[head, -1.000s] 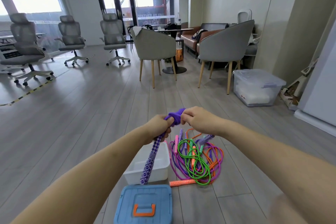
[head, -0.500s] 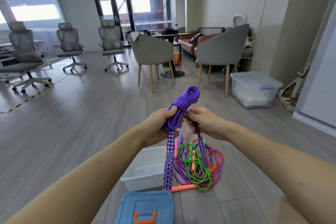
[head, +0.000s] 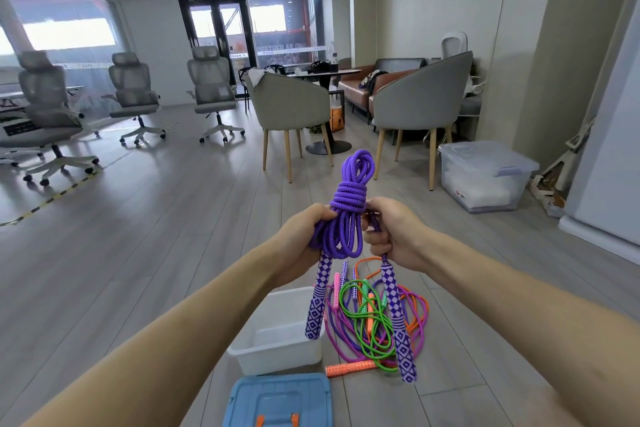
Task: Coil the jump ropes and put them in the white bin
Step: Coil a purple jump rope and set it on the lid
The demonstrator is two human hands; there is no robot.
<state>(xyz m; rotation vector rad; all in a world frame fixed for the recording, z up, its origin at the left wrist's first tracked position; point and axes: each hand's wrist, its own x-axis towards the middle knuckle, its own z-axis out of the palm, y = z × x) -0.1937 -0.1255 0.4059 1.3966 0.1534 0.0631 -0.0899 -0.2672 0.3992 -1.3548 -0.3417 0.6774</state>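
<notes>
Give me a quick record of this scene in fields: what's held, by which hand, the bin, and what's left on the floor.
held: purple jump rope, coiled and wrapped
left hand: grips the coil
right hand: grips the cord above one handle
handles: both hang down
white bin: on floor, nothing visible inside
floor pile: loose green, orange, pink and purple ropes beside the bin
blue lid: on floor, nearest the camera

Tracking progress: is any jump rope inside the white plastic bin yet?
No, the white plastic bin shows only bare interior; the purple braided rope is held above.
</notes>
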